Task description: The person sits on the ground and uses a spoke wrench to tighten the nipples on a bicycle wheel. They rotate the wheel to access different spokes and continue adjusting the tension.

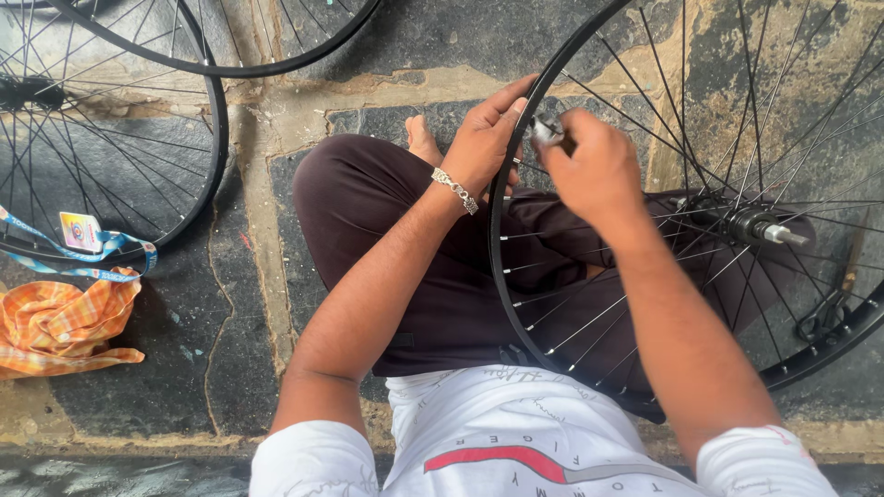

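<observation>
Right now the person sits cross-legged on a stone floor with a spoked bicycle wheel standing tilted across the lap, its black rim between the two forearms and its hub out past the right knee. The left hand clasps the rim near its top, fingers curled over the outer edge, a metal bracelet at the wrist. The right hand is clenched around a small metal tool, seemingly a spoke key, pressed just inside the rim beside the left fingers. The wheel looks light but awkwardly large; the rim is stiff and the sound place to hold, while the thin spokes would likely bend or twang if gripped hard, and the bare metal may be slippery. Two more wheels lie toward the floor's far left corner, with an orange checked cloth and a blue strap near the left edge.
</observation>
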